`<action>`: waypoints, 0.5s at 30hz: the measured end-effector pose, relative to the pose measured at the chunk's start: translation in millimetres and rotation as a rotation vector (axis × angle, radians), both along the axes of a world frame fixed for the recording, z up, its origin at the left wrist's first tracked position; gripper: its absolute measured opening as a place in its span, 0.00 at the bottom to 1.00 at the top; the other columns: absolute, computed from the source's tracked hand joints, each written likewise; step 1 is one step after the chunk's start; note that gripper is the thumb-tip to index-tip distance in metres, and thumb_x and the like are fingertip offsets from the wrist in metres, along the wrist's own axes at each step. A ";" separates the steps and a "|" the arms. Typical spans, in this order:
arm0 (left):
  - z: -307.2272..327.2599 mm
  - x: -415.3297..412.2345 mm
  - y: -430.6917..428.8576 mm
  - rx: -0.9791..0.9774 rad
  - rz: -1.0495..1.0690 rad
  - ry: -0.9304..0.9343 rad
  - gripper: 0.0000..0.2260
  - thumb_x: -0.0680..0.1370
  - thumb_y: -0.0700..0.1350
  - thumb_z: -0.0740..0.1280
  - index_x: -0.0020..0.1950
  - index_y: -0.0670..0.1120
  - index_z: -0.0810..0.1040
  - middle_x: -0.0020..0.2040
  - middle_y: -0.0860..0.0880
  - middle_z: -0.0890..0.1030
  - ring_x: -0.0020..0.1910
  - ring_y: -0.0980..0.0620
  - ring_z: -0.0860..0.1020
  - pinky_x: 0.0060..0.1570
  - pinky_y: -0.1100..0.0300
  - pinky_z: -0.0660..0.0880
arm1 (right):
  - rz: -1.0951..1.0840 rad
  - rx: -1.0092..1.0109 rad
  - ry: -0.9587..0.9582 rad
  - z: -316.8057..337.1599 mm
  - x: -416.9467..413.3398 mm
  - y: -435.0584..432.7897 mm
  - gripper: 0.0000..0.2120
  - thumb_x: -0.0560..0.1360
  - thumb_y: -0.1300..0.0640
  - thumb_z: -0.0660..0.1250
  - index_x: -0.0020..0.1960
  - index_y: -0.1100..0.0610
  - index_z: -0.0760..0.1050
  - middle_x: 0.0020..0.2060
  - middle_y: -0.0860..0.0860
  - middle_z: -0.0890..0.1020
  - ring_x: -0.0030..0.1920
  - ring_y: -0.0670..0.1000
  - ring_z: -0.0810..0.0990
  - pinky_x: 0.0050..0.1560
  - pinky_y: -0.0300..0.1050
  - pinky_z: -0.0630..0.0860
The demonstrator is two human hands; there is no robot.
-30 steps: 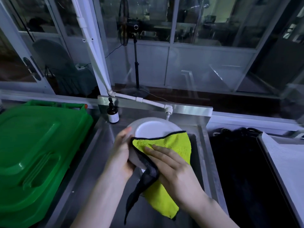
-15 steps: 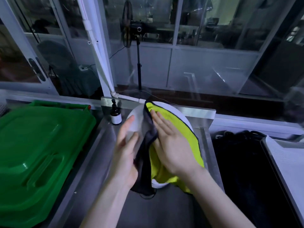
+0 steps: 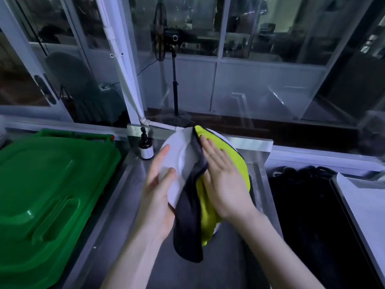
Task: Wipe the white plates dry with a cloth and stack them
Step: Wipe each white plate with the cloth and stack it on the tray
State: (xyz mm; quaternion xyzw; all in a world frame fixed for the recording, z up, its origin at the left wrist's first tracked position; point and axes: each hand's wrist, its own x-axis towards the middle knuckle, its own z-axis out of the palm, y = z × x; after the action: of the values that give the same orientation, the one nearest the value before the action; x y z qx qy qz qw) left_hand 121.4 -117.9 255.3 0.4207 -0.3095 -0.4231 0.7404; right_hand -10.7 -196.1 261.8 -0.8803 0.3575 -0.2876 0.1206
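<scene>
A white plate [image 3: 179,151] is held tilted up above the steel sink, its face turned toward me. My left hand [image 3: 158,192] grips its left rim, thumb on the face and fingers behind. A yellow-green cloth [image 3: 237,163] with a dark grey side [image 3: 188,222] covers the plate's right half and hangs below it. My right hand [image 3: 225,182] lies flat on the cloth, pressing it against the plate. The plate's right and lower parts are hidden by the cloth.
A large green plastic lid [image 3: 45,195] fills the left. A small dark pump bottle [image 3: 145,147] stands at the sink's back left corner. The steel sink [image 3: 129,205] lies below the hands. A black bin [image 3: 308,215] and a white tray [image 3: 366,209] are on the right.
The plate has been raised and tipped up from low over the sink. My right hand slid the cloth from the lower part up over the plate's right half.
</scene>
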 end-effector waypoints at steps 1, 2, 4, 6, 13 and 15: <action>1.7 1.9 0.5 0.003 -0.006 0.014 0.21 0.75 0.43 0.65 0.65 0.60 0.78 0.66 0.57 0.79 0.67 0.58 0.74 0.66 0.55 0.70 | -0.043 0.006 -0.004 0.9 -2.6 -6.8 0.30 0.79 0.49 0.45 0.80 0.56 0.56 0.79 0.45 0.54 0.80 0.45 0.52 0.79 0.47 0.49; 3.8 4.2 1.1 0.006 -0.015 0.022 0.21 0.75 0.43 0.65 0.65 0.61 0.78 0.66 0.55 0.79 0.68 0.54 0.74 0.68 0.51 0.69 | -0.073 0.019 -0.031 -0.3 -5.6 -10.4 0.30 0.79 0.48 0.44 0.80 0.53 0.55 0.79 0.44 0.53 0.80 0.44 0.51 0.79 0.45 0.47; 7.0 8.3 3.0 0.009 -0.032 0.002 0.21 0.75 0.44 0.65 0.66 0.62 0.77 0.67 0.54 0.78 0.70 0.50 0.73 0.69 0.48 0.67 | -0.098 0.070 -0.156 -3.5 -9.7 -9.3 0.26 0.81 0.49 0.46 0.79 0.45 0.50 0.79 0.44 0.54 0.80 0.43 0.50 0.78 0.40 0.45; 9.7 11.6 4.5 0.013 -0.051 -0.056 0.21 0.75 0.44 0.64 0.65 0.62 0.77 0.69 0.57 0.76 0.71 0.51 0.71 0.72 0.48 0.64 | -0.096 0.102 -0.275 -3.7 -8.1 -8.5 0.25 0.83 0.54 0.50 0.77 0.44 0.48 0.79 0.47 0.56 0.80 0.47 0.52 0.78 0.37 0.46; 14.3 9.8 -0.7 -0.070 -0.062 -0.113 0.23 0.76 0.38 0.63 0.71 0.52 0.73 0.71 0.52 0.75 0.72 0.54 0.69 0.74 0.54 0.63 | 0.184 -0.188 0.026 9.0 14.2 5.3 0.25 0.85 0.50 0.44 0.79 0.54 0.60 0.80 0.46 0.59 0.80 0.49 0.52 0.79 0.51 0.51; 14.3 7.5 -0.5 -0.090 -0.082 -0.079 0.23 0.78 0.36 0.64 0.72 0.51 0.71 0.70 0.51 0.75 0.72 0.53 0.70 0.72 0.58 0.64 | 0.189 -0.182 0.046 13.0 17.7 3.1 0.25 0.85 0.48 0.45 0.79 0.53 0.61 0.79 0.46 0.61 0.80 0.48 0.54 0.79 0.50 0.52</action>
State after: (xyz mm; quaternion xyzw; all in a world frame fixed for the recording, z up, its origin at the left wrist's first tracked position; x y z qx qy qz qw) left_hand 128.8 -118.3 269.6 0.3904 -0.3742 -0.4218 0.7278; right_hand 7.0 -192.9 274.8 -0.9237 0.2479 -0.2860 0.0586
